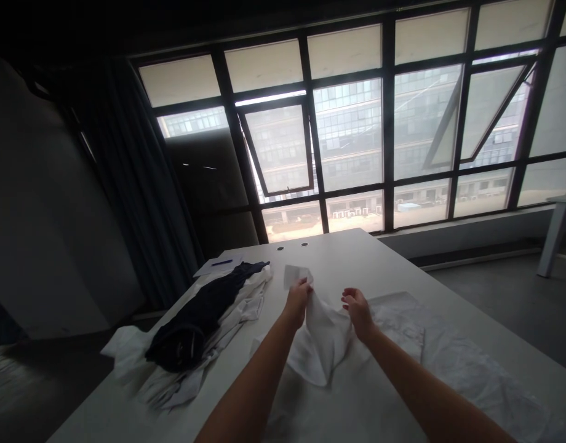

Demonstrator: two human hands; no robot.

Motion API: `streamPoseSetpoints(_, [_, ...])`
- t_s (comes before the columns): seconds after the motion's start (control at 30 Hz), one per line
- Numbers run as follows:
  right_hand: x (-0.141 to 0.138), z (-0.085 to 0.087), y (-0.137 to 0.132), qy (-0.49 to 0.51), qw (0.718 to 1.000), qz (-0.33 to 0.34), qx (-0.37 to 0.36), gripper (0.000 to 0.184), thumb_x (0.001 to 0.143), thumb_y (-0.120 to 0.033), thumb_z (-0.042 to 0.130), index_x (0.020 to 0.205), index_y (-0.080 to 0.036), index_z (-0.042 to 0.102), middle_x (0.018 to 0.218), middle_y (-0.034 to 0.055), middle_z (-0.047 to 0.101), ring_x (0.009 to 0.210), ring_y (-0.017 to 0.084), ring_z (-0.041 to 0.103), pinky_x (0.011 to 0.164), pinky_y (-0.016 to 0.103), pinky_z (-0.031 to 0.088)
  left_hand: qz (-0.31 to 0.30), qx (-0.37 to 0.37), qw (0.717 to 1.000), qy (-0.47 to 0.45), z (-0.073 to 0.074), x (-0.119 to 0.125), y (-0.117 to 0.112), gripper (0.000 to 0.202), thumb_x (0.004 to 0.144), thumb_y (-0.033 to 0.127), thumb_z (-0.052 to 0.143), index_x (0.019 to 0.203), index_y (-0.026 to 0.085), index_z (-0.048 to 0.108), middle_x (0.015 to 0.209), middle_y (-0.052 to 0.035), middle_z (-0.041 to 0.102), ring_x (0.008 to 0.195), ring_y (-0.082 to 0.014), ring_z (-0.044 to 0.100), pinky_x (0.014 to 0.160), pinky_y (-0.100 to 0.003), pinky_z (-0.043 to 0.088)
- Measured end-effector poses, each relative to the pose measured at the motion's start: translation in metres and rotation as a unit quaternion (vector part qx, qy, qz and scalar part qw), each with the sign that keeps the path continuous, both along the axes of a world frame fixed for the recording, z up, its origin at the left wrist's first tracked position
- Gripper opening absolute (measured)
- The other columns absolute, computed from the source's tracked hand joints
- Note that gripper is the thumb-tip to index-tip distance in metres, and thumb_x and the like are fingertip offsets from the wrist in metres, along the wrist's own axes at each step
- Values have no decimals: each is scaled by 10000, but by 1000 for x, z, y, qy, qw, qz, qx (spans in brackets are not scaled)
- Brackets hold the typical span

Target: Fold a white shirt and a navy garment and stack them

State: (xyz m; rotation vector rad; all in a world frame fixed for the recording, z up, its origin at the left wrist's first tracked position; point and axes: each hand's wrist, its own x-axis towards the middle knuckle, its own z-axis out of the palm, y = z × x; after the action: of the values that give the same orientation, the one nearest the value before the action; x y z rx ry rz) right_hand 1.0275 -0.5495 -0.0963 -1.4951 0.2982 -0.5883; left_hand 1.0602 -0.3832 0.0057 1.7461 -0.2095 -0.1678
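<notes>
Across the far end of the counter [338, 258], two small round holes [280, 248] side by side. Toward its left edge, a sheet of paper [218, 266] with a blue pen [221, 262] on top. Just nearer, a dark navy garment [191, 320], bunched lengthwise over rumpled white clothes [250, 301]. Beyond, a tall dark-framed window [389, 123] with two panes tilted open, a multi-storey glass building [347, 129] outside. To the left, a dark curtain [139, 184] beside a shadowed wall [43, 203]; to the right, a white table or chair [557, 227] on a grey floor [495, 301].
</notes>
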Motion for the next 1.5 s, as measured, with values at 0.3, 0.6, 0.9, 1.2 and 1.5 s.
streamPoseSetpoints(0.3, [-21,66,-96,4,982,123,143,323,915,-401,400,960,-166,615,1029,203,701,930,264,708,796,454,538,-503,146,839,-147,74,-139,72,334,885,312,654,1213,279,710,1087,-36,694,970,-200,644,849,-278,504])
streamPoseSetpoints(0.6, [-47,58,-83,235,926,282,-88,243,867,-410,603,961,-187,625,858,66,701,748,178,681,676,307,548,-142,562,775,-254,-9,-50,189,478,699,86,616,1160,212,630,1192,-95,617,1121,-274,574,959,-346,438])
streamPoseSetpoints(0.9, [-3,32,35,267,914,261,-160,325,713,-310,781,1004,-196,692,778,15,674,693,158,603,615,260,463,-141,443,846,-261,-63,4,204,335,770,73,549,1048,223,658,1086,-57,662,995,-213,623,911,-292,442])
streamPoseSetpoints(1.2, [24,17,56,275,928,246,-53,349,699,-247,718,1043,-190,719,816,22,696,741,166,646,651,256,500,-86,355,893,-262,-72,32,209,212,796,164,545,968,179,668,930,-50,692,854,-201,636,759,-274,468])
streamPoseSetpoints(1.5, [35,2,46,277,938,210,-8,333,637,-196,731,969,-169,733,818,45,711,780,190,654,678,275,510,-61,333,907,-250,-89,47,209,136,797,215,558,791,181,690,739,-17,678,718,-191,604,681,-273,418])
